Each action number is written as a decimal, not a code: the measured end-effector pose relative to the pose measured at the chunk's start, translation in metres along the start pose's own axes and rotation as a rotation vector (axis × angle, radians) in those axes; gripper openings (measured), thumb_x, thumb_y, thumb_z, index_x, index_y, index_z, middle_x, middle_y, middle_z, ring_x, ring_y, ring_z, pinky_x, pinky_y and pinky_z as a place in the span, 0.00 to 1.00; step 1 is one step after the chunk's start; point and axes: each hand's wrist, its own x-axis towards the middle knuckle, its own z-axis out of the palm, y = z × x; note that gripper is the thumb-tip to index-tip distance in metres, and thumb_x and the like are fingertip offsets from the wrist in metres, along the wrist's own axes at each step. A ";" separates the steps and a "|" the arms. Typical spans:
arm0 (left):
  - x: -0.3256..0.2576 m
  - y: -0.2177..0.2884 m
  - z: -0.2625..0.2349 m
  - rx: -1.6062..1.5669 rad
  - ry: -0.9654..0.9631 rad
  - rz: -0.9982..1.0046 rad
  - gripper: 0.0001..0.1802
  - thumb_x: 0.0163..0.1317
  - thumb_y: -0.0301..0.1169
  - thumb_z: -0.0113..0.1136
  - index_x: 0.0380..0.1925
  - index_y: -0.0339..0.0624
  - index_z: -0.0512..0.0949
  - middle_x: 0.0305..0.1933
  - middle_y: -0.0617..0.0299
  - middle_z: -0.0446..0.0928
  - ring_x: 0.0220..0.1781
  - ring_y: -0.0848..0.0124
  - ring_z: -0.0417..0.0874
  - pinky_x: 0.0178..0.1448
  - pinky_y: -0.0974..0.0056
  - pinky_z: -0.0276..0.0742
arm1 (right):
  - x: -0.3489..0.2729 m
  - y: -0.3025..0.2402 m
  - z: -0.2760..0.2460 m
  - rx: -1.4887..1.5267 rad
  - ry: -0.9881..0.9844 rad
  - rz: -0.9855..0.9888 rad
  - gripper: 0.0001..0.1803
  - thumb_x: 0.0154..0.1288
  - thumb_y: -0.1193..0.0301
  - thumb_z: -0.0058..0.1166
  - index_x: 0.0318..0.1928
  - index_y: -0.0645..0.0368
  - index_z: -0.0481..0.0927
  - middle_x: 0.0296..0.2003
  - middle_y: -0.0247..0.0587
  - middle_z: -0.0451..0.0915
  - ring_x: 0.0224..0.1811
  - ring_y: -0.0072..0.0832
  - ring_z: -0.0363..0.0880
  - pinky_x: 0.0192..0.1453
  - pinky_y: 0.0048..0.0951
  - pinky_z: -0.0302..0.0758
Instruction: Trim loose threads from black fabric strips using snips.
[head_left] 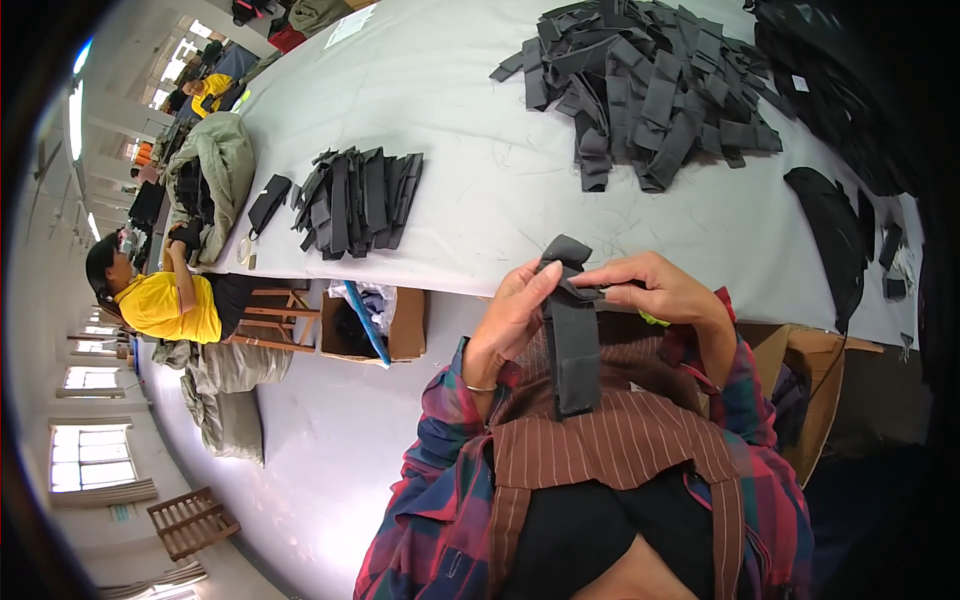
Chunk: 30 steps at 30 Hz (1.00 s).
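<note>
A dark grey fabric strap (574,360) hangs in front of my apron, its upper end folded over into a loop. My left hand (512,312) grips it near the top, thumb pressed on the cloth. From the other side, my right hand (660,288) pinches the strap just below the fold; its fingertips are partly hidden. Beyond my hands on the pale table (450,130) lies a large loose heap of similar straps (650,95). To the left, a smaller group of straps (360,205) lies side by side in a rough row.
A small black pouch-like piece (268,205) and a tape roll (246,250) lie left of the row. Black fabric pieces (835,230) cover the table's right end. Below the edge stand cardboard boxes (408,325). A person in yellow (175,308) sits at the left.
</note>
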 end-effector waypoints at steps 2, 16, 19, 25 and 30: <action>0.005 0.000 -0.001 0.024 -0.048 -0.002 0.22 0.66 0.38 0.55 0.54 0.35 0.70 0.46 0.61 0.77 0.45 0.75 0.78 0.52 0.69 0.75 | 0.002 0.002 -0.005 -0.025 -0.013 -0.039 0.21 0.62 0.80 0.47 0.56 0.56 0.77 0.45 0.40 0.81 0.43 0.21 0.74 0.51 0.23 0.70; 0.025 0.004 -0.002 0.177 -0.229 -0.083 0.37 0.51 0.28 0.65 0.62 0.36 0.62 0.54 0.62 0.72 0.57 0.71 0.72 0.63 0.67 0.65 | -0.011 0.001 -0.020 -0.003 0.035 0.037 0.22 0.61 0.82 0.48 0.56 0.53 0.77 0.47 0.41 0.81 0.48 0.23 0.74 0.56 0.25 0.68; 0.031 -0.003 0.003 0.124 -0.039 -0.078 0.20 0.61 0.27 0.55 0.54 0.35 0.69 0.44 0.63 0.76 0.44 0.76 0.77 0.50 0.71 0.73 | -0.012 0.000 -0.016 -0.094 0.136 0.062 0.19 0.61 0.79 0.51 0.53 0.55 0.79 0.45 0.43 0.82 0.46 0.28 0.79 0.52 0.26 0.71; 0.039 -0.023 -0.004 0.049 0.132 -0.085 0.16 0.67 0.42 0.51 0.39 0.37 0.72 0.29 0.54 0.76 0.26 0.66 0.80 0.31 0.61 0.80 | -0.010 0.014 -0.004 -0.202 0.270 0.068 0.17 0.61 0.76 0.53 0.51 0.56 0.80 0.44 0.43 0.82 0.43 0.32 0.81 0.48 0.27 0.74; 0.034 -0.021 0.002 -0.144 0.172 0.009 0.19 0.68 0.45 0.47 0.42 0.39 0.69 0.27 0.57 0.72 0.26 0.67 0.74 0.32 0.64 0.73 | -0.007 0.008 0.011 -0.338 0.760 -0.137 0.13 0.61 0.74 0.53 0.47 0.57 0.80 0.40 0.43 0.82 0.39 0.36 0.80 0.42 0.27 0.74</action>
